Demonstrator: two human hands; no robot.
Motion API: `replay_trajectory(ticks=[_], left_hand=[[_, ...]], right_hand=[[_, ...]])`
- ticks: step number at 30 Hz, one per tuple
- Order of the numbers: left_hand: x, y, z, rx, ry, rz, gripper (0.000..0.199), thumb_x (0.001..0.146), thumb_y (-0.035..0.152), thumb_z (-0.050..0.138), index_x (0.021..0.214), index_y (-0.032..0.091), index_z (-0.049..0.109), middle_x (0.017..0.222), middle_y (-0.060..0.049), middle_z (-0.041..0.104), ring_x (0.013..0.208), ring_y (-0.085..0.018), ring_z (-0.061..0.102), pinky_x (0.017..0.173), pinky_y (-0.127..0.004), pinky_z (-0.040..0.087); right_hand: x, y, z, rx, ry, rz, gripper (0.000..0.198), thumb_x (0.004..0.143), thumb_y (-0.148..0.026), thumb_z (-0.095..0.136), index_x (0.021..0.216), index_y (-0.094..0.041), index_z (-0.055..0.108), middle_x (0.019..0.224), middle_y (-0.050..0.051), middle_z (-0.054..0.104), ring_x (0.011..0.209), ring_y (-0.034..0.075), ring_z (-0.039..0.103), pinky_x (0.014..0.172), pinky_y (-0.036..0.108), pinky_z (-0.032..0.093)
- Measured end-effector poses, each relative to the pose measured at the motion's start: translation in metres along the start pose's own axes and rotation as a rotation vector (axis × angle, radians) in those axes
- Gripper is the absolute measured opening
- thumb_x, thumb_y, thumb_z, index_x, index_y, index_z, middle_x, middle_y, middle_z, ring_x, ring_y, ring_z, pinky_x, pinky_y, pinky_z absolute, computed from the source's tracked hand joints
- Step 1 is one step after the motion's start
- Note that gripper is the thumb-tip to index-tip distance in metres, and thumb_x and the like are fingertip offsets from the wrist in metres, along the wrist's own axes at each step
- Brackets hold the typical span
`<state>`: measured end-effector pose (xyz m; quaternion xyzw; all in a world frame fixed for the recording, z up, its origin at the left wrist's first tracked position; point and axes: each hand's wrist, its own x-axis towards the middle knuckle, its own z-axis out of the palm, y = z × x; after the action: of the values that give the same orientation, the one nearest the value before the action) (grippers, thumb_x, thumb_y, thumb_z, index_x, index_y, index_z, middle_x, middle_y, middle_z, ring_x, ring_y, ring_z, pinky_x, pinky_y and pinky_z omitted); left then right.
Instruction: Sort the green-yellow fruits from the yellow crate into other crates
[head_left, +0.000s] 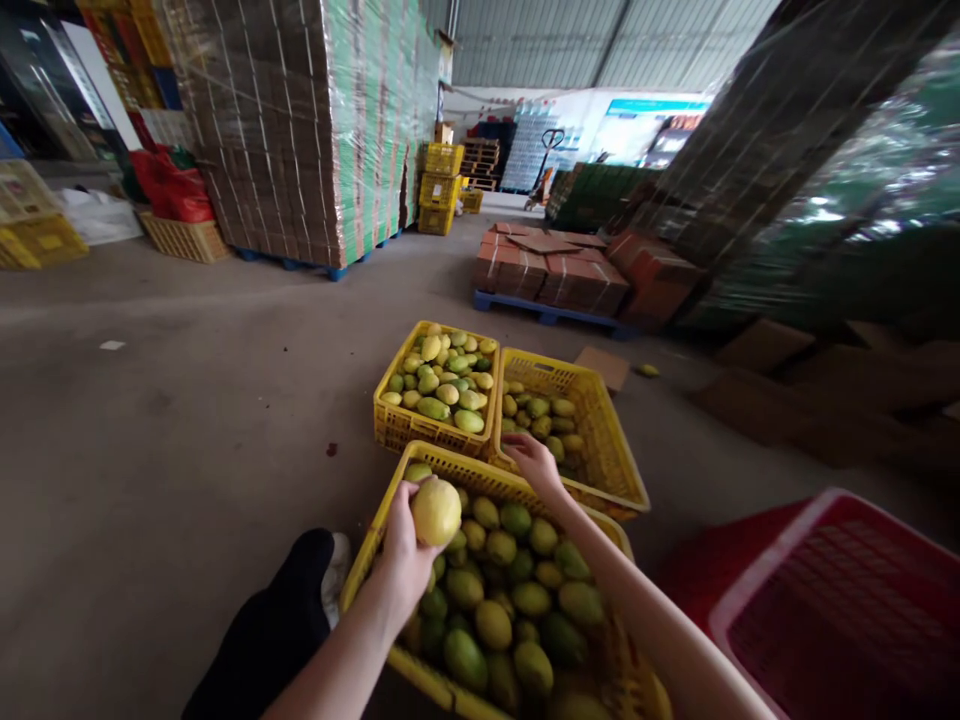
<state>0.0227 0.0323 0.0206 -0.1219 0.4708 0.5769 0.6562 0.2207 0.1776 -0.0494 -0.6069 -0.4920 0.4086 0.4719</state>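
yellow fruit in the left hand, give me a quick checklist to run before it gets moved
1. Left hand grips the yellow fruit: ok, thumb and fingers are around it.
2. Yellow fruit sound all round: cannot tell, the hand hides part of it.
3. Right hand free: cannot tell, its palm is hidden.
4. Room in the left rear crate: not ok, fruit is heaped to about the rim.
5. Room in the right rear crate: ok, its fruit lies below the rim.

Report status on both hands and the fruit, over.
Left hand gripping yellow fruit above front crate. Right hand over near edge of right rear crate, no fruit visible in it. Red crate stands off right.
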Motion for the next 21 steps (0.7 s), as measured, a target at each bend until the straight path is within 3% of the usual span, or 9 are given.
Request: replay_trajectory(ticks=[5,9,15,18,21], left_hand=[[0.005,-0.014,0.000,0.052,-0.037,-0.034,0.013,0.088,0.025,0.055,0.082,0.020,0.066,0.081,-0.004,0.069,0.078,-0.021,0.068,0.075,-0.034,0.058],[0.014,-0.028,-0.005,0.118,-0.098,-0.056,0.008,0.087,0.026,0.059,0.084,0.021,0.065,0.081,-0.004,0.068,0.083,-0.022,0.070,0.073,-0.034,0.059],[0.041,-0.064,-0.026,0.283,-0.046,-0.168,0.011,0.086,0.028,0.059,0.078,0.022,0.055,0.083,-0.004,0.064,0.092,-0.024,0.068,0.068,-0.037,0.062],[0.047,-0.084,-0.051,0.296,0.010,-0.258,0.014,0.081,0.025,0.066,0.079,0.024,0.052,0.091,-0.004,0.065,0.100,-0.028,0.067,0.068,-0.044,0.063],[0.050,-0.101,-0.078,0.183,0.137,-0.361,0.013,0.083,0.022,0.061,0.083,0.029,0.049,0.096,-0.002,0.064,0.098,-0.025,0.070,0.070,-0.052,0.063]], right_hand=[[-0.061,-0.016,-0.075,-0.088,-0.008,-0.066,0.020,0.058,-0.035,0.074,0.074,-0.023,0.077,0.073,0.004,0.075,0.072,0.023,0.065,0.071,0.036,0.051],[-0.106,-0.031,-0.109,-0.002,0.035,-0.089,0.027,0.061,-0.043,0.078,0.080,-0.023,0.078,0.081,0.005,0.076,0.076,0.023,0.067,0.073,0.035,0.051],[-0.158,-0.018,-0.112,0.280,0.078,0.043,0.033,0.056,-0.045,0.087,0.076,-0.020,0.076,0.082,0.006,0.075,0.072,0.021,0.068,0.070,0.033,0.055],[-0.174,-0.015,-0.110,0.371,0.056,0.166,0.031,0.055,-0.040,0.088,0.072,-0.018,0.075,0.078,0.006,0.075,0.065,0.019,0.068,0.061,0.029,0.054],[-0.182,-0.028,-0.114,0.467,-0.030,0.123,0.029,0.058,-0.038,0.088,0.076,-0.018,0.076,0.080,0.005,0.076,0.066,0.018,0.069,0.062,0.027,0.055]])
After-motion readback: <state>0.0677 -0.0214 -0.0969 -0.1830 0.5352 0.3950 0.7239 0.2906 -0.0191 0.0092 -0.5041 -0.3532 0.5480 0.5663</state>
